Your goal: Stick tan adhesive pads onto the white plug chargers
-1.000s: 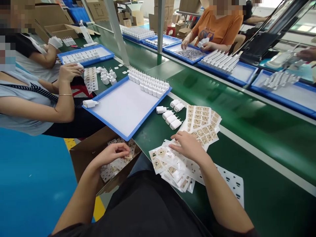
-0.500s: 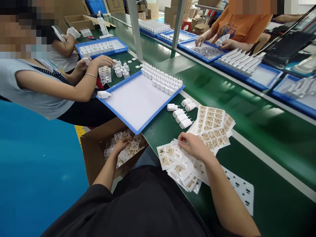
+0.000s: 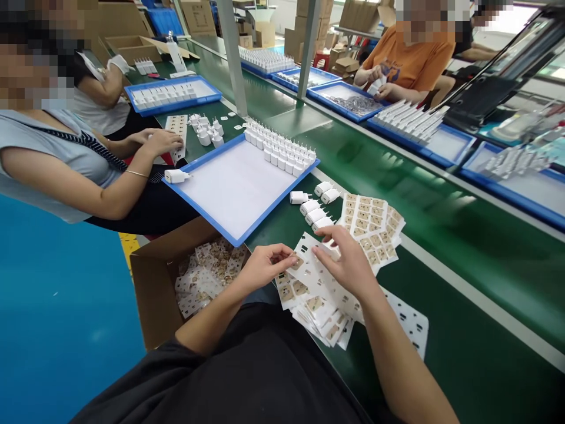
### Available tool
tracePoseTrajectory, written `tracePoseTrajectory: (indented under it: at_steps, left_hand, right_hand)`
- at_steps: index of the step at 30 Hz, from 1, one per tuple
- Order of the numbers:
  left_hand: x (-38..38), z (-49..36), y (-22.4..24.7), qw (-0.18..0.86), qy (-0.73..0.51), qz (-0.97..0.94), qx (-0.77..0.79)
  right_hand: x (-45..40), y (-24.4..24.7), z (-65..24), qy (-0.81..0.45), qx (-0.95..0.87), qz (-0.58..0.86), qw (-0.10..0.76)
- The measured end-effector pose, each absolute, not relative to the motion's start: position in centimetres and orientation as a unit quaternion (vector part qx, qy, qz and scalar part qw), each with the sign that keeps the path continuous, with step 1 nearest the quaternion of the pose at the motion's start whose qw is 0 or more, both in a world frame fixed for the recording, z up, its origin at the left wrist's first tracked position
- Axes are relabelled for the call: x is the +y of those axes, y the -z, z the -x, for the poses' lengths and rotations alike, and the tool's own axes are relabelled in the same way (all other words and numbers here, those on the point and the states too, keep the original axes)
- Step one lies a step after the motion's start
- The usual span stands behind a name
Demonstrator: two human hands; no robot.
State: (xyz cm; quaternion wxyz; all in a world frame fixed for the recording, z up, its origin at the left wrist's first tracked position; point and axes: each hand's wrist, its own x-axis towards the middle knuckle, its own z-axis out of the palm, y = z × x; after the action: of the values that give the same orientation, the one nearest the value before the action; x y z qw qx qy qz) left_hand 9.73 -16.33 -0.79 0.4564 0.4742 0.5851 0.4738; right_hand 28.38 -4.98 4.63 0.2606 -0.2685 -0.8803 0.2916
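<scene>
My left hand (image 3: 265,268) is closed, thumb and fingertips pinching a small tan sticker (image 3: 297,262) at the left edge of a white sticker sheet (image 3: 305,242). Over the same sheet, my right hand (image 3: 348,262) has thumb and fingers apart, the fingertips near its upper part. Beneath lies a loose pile of more sheets (image 3: 320,315) with tan stickers. A fan of full sticker sheets (image 3: 375,227) spreads beyond my right hand. Several white plug chargers (image 3: 311,207) lie just past the pile. Part of the sheet is hidden by my right hand.
A blue-rimmed tray (image 3: 241,238) holds rows of upright chargers (image 3: 282,147) and one lying charger (image 3: 176,176). At left, a cardboard box (image 3: 152,294) contains used sheets. A co-worker (image 3: 106,159) sits left; another in orange (image 3: 410,59) works across the green bench (image 3: 463,330).
My left hand has risen out of the cardboard box to the sheets and pinches a sticker there. A sheet with dark cutouts now shows between my hands. The camera view has shifted slightly.
</scene>
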Motion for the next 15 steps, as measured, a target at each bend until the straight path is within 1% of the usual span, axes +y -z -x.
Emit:
tracePoseTrajectory:
  at_steps: [1, 3, 5, 8, 12, 15]
  left_hand:
    - [-16.1, -9.9, 1.1, 0.465, -0.494, -0.453, 0.578]
    - [-15.9, -10.1, 1.3, 0.482, -0.516, -0.433, 0.561]
    - [-15.9, -10.2, 0.9, 0.497, -0.526, -0.427, 0.543]
    - [-16.0, -10.1, 0.1, 0.521, -0.536, -0.42, 0.515]
    - [-15.9, -9.9, -0.1, 0.551, -0.541, -0.391, 0.5]
    - [-15.3, -10.0, 0.2, 0.59, -0.536, -0.345, 0.495]
  right_hand:
    - [-5.2, -4.5, -28.1, -0.252, -0.886, 0.252, 0.296]
    - [-5.7, -4.2, -27.6, -0.205, -0.902, 0.203, 0.321]
    - [-6.1, -4.1, -27.3, -0.199, -0.916, 0.164, 0.306]
    - [-6.3, -4.1, -27.0, -0.207, -0.92, 0.152, 0.295]
    - [-6.3, -3.9, -26.9, -0.216, -0.92, 0.128, 0.3]
    - [-6.3, -3.4, -26.8, -0.197, -0.926, 0.099, 0.305]
